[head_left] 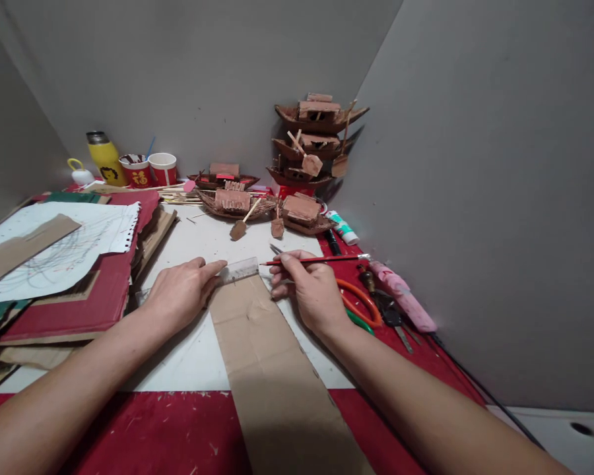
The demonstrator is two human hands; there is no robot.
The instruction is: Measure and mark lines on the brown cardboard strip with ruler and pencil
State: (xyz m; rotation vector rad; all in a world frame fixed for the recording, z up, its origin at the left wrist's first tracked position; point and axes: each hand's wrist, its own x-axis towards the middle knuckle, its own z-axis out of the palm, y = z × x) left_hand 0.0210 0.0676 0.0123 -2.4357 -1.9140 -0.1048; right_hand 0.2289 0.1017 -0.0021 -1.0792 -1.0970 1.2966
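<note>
Head view: cardboard strip [272, 369] lies between the two hands [250, 287].

The cardboard strip [272, 356] is long, flat & brown, w/ a small bump & a few creases nr its far end. It runs from the bottom edge of the view, over the red cloth [168, 435] & onto the white board [178, 359]. The ruler [245, 269] is clear w/ dark marks & lies across the strip's far end, a bit tilted, w/ its R end farther up (its L end is partly hidden). The pencil [334, 259] is thin, red & black, held almost level. Its tip points L, just beside the ruler's R end.
</note>
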